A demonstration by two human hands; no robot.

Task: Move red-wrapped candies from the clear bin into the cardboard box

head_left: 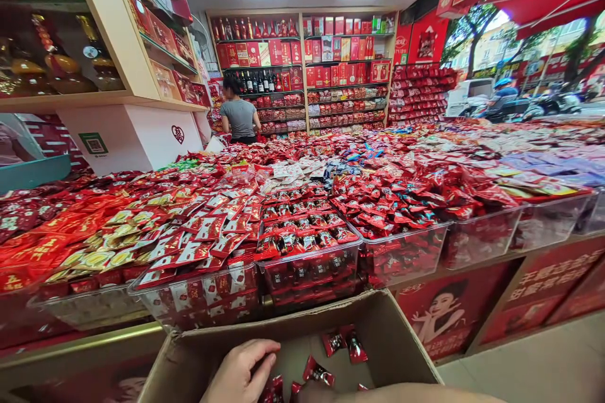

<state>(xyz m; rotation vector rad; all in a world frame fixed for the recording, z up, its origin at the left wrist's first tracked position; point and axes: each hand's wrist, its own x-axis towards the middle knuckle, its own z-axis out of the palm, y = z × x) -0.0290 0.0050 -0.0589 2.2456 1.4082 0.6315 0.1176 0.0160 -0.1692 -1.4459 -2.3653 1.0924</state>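
A brown cardboard box [392,340] is at the bottom centre, its flap edge against the clear bins. Several small red-and-black wrapped candies [357,347] lie scattered on its floor. My left hand [243,370] is inside the box at the left, loosely curled. Its thumb and fingers stand apart, and nothing shows between them. Close under its thumb lie a few candies [274,388]. My right forearm [401,393] crosses the bottom edge from the right. The right hand [314,393] is low in the box among the candies, smeared and mostly cut off, so its fingers cannot be made out.
Just beyond the box, a clear bin [309,271] holds neat rows of matching candies. Heaped bins [406,252] of wrapped sweets extend both ways. A person [240,114] in grey stands near the back shelves [302,75]. A display cabinet [142,97] juts in at left; tiled floor [534,352] shows at right.
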